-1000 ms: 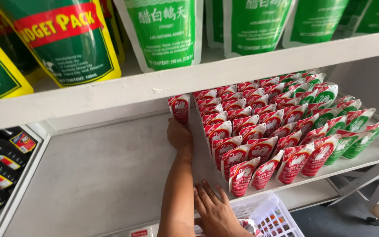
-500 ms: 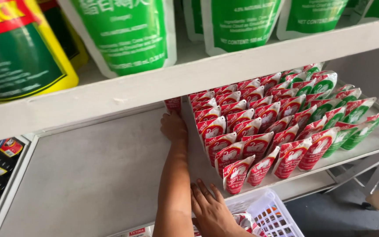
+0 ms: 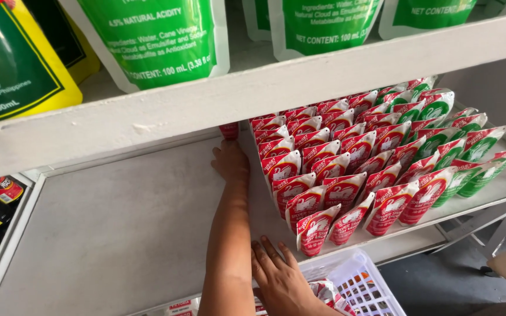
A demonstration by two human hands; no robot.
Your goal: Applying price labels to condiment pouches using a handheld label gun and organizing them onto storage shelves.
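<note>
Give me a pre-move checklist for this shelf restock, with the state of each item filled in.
1. Left hand holding a red sachet at the back of the shelf: cannot tell, fingers hidden.
2. Right hand free to pick: ok, flat on the shelf edge, holding nothing.
3. Bare shelf space left of the rows: ok.
4. Red sachet rows upright: ok, standing with a slight lean.
5. Green sachet rows kept apart from red: ok.
6. White basket within reach: ok, just below the right hand.
</note>
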